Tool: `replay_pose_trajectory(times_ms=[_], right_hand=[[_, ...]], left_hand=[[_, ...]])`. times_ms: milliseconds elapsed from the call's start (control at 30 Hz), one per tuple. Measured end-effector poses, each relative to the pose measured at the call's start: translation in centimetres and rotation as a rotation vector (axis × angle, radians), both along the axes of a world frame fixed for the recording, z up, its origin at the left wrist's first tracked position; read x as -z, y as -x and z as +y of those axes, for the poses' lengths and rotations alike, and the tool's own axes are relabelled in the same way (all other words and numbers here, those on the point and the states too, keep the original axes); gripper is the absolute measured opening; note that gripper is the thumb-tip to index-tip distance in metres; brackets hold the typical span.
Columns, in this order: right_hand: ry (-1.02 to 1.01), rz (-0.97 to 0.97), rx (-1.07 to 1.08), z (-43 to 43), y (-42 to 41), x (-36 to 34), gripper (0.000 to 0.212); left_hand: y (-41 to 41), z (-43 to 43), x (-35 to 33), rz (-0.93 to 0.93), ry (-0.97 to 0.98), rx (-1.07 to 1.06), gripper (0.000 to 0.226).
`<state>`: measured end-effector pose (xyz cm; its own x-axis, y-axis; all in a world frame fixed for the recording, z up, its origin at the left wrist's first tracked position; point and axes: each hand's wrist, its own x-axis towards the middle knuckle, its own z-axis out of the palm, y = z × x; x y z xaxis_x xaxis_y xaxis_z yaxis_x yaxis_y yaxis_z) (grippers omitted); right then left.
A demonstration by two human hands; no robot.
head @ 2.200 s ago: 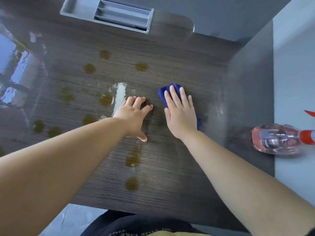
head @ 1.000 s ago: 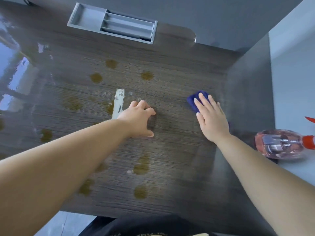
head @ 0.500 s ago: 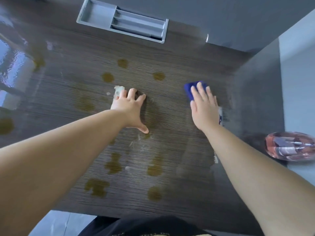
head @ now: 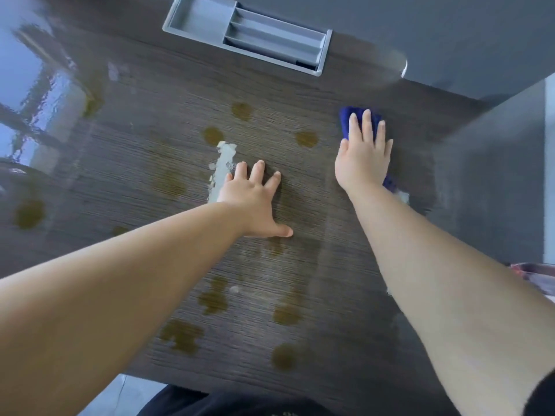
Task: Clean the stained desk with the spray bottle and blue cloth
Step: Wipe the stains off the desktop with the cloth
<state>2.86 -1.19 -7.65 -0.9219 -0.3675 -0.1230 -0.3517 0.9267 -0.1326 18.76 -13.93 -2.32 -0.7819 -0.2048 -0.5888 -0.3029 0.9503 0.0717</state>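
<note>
Dark wood-grain tabletop (head: 300,94) spreading under both arms, glaring with window reflections at the far left. Olive-brown stains (head: 212,135) dotting it: three forming a loose cluster near the middle back, one lying far left, several more sitting toward the near edge. Pale whitish streak (head: 223,163) running front to back just left of centre, touching the left hand's outer fingers. Grey tray (head: 249,34) with long divided slots sitting recessed at the back edge.

Left hand (head: 255,202) lying flat on the tabletop, palm down, fingers spread a little and thumb splayed out to the right, gripping nothing, only bracing against the wood just right of the streak.

Right hand (head: 363,157) pressing down flat on the blue cloth (head: 348,118), fingers extended and only slightly apart, not curled around anything. Cloth lying on the tabletop toward the back right, mostly covered by the palm; one bunched end poking out beyond the fingertips, a small corner showing beside the wrist. Nearest stain sitting just left of this hand, apart from the cloth.

Spray bottle (head: 537,277) barely showing at the right edge, beyond the right forearm, only a sliver of clear pinkish body peeking into view; well apart from both hands, standing or lying impossible to tell.

Dark clothing (head: 240,405) showing at the bottom, below the near edge.
</note>
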Motion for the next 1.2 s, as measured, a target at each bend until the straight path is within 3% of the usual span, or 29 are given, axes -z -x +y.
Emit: replay_pose_trajectory(times_ms=[67, 200, 267, 333, 467, 533, 667, 733, 800, 900, 967, 1000, 1133, 1200], right_hand=[[0.005, -0.019, -0.011, -3.1, -1.1, 0.0, 0.052], [0.002, -0.043, -0.572, -1.9, -4.6, -0.1, 0.05], [0.008, -0.061, -0.736, 1.4, -3.7, -0.3, 0.048], [0.013, -0.061, -0.644, 3.4, -1.3, -0.4, 0.047], [0.024, -0.012, -0.123, 0.1, -0.2, 0.2, 0.049], [0.016, 0.004, -0.06, -2.1, -2.2, 0.1, 0.051], [-0.013, -0.045, -0.617, 0.7, -5.9, -0.2, 0.05], [-0.012, -0.058, -0.755, 4.4, -5.0, -0.4, 0.049], [-0.028, -0.039, -0.583, 7.0, -2.8, -0.3, 0.05], [-0.012, -0.022, -0.067, 5.3, -2.6, 0.0, 0.049], [0.007, -0.013, 0.073, 2.4, -5.5, -0.1, 0.052], [0.007, -0.002, 0.005, 1.5, -7.4, 0.0, 0.052], [-0.009, -0.06, -0.664, 5.5, -11.6, -0.3, 0.049], [-0.029, -0.065, -0.729, 9.3, -10.1, -0.4, 0.048]], left_hand=[[0.0, 0.0, -0.1, -0.009, 0.001, -0.001, 0.11], [0.1, -0.1, -0.1, -0.007, 0.011, 0.005, 0.109], [0.0, -0.2, 0.0, 0.005, 0.008, 0.01, 0.11], [0.0, -0.2, 0.1, 0.01, 0.004, 0.017, 0.111], [-0.1, -0.2, 0.3, 0.008, 0.012, 0.021, 0.112], [-0.1, -0.1, 0.2, 0.001, 0.016, 0.018, 0.112], [0.0, -0.1, -0.1, -0.008, 0.009, 0.021, 0.111], [0.0, -0.3, -0.2, -0.002, 0.004, 0.019, 0.112], [-0.2, -0.4, -0.2, -0.004, -0.004, 0.028, 0.114], [-0.4, -0.5, -0.3, 0.004, -0.007, 0.032, 0.118], [-0.4, -0.4, -0.2, 0.008, -0.011, 0.023, 0.119], [-0.5, -0.4, -0.3, 0.009, -0.014, 0.017, 0.118], [-0.4, -1.2, -0.3, 0.031, -0.083, -0.024, 0.096], [-0.4, -1.8, -0.2, 0.037, -0.133, -0.05, 0.085]])
